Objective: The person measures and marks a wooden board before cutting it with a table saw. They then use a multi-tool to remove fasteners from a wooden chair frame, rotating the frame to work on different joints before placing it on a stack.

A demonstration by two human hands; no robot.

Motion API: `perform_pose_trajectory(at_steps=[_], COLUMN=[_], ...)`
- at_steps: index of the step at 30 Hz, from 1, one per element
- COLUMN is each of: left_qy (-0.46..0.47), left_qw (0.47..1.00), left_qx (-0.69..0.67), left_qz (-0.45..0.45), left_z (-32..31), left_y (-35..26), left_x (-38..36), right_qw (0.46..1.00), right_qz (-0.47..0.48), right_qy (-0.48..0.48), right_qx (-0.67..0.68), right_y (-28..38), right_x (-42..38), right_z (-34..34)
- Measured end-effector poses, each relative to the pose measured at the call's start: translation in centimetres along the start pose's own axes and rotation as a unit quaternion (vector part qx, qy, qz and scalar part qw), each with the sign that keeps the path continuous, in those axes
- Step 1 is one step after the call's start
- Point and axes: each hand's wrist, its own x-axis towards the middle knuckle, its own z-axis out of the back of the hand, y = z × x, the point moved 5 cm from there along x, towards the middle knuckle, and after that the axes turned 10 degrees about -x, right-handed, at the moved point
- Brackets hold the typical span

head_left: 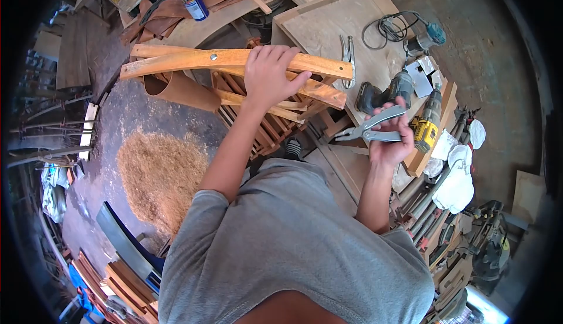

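My left hand [271,77] is closed over a curved, varnished wooden bar [176,60], its fingers over the far edge. A round metal bolt head [213,57] shows on this bar, which belongs to a slatted wooden frame [267,133]. Another bar [325,92] crosses beneath it, and a brown curved panel [182,91] hangs below. In my right hand [394,142] is a pair of grey-handled pliers [375,125], handles spread and jaws pointing left towards the frame. The pliers are apart from the wood. The frame's lower part is partly hidden by my arm and body.
On the workbench [319,22] to the right lie locking pliers [348,60], a dark drill [399,84], a yellow drill [427,125] and a corded teal tool [433,33]. A spray can [192,0] stands at the back. Sawdust [161,174] is heaped on the floor.
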Motion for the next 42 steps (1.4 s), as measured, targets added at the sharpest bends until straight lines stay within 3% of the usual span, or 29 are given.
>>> perform_pose_trajectory(at_steps=[4,8,42], left_qy=[-0.002,-0.008,-0.003], left_qw=[1.0,1.0,1.0], left_qx=[-0.003,0.005,0.013], left_qz=[0.0,-0.006,0.004], left_z=[-0.1,0.1,-0.2], left_y=[0.1,0.0,0.5], left_x=[-0.2,-0.2,-0.5], right_qw=[0.975,0.952,0.919], right_qz=[0.193,0.255,0.292], right_qy=[0.071,0.113,0.157], right_qx=[-0.08,-0.127,-0.214], right_y=[2.9,3.0,1.1], right_x=[0.7,1.7,2.7], right_z=[-3.5,-5.6,-9.4])
